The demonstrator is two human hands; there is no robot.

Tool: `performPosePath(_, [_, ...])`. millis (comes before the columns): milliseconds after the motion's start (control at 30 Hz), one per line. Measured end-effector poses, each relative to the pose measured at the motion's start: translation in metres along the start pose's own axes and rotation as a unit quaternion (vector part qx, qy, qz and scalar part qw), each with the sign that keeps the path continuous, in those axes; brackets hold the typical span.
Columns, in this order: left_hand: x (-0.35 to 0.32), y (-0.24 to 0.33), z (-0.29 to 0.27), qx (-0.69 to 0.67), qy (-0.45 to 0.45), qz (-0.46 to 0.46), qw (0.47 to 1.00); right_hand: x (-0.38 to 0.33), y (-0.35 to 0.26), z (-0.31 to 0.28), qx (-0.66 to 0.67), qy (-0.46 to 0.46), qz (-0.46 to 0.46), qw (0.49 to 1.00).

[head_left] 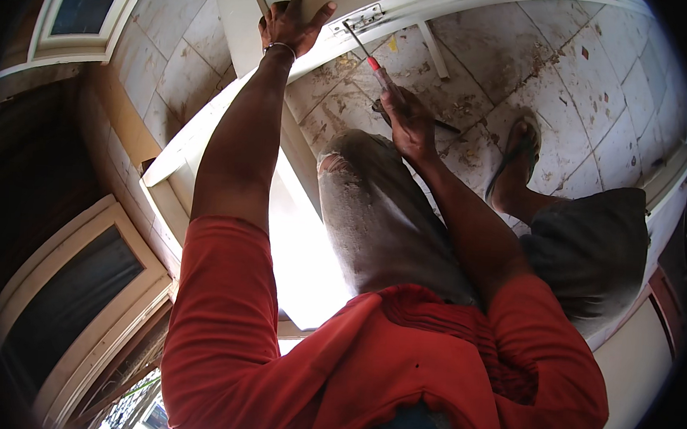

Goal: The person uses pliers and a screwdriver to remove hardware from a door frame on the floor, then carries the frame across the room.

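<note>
The person wears a red short-sleeved shirt, dusty grey trousers torn at the knee, a sandal, and a thin metal bangle (pixel 279 48) just below the left hand (pixel 291 24).
</note>
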State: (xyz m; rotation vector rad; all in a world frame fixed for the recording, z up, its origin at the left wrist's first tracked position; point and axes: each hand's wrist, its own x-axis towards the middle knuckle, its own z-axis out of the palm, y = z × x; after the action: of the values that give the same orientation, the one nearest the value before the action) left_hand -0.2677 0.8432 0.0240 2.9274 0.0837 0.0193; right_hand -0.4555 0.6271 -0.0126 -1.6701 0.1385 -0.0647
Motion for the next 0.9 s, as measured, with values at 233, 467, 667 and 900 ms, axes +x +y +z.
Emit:
performPosePath(233, [0.007, -0.01, 0.003, -0.018, -0.022, -0.019, 0.999, 0.001, -0.011, -0.005, -0.068, -0.008, 0.019, 0.997])
performPosePath(467, [0.005, -0.003, 0.006, 0.024, 0.014, -0.015, 0.999, 0.003, -0.005, 0.002, -0.088, 0.066, -0.036, 0.993])
performPosePath(667, [0.008, -0.006, 0.002, -0.016, -0.023, -0.02, 0.999, 0.006, -0.005, 0.003, -0.079, 0.066, -0.054, 0.993])
performPosePath(900, [0.003, 0.0, 0.002, 0.012, 0.012, -0.015, 1.0, 0.01, 0.004, -0.001, -0.111, 0.072, -0.156, 0.979])
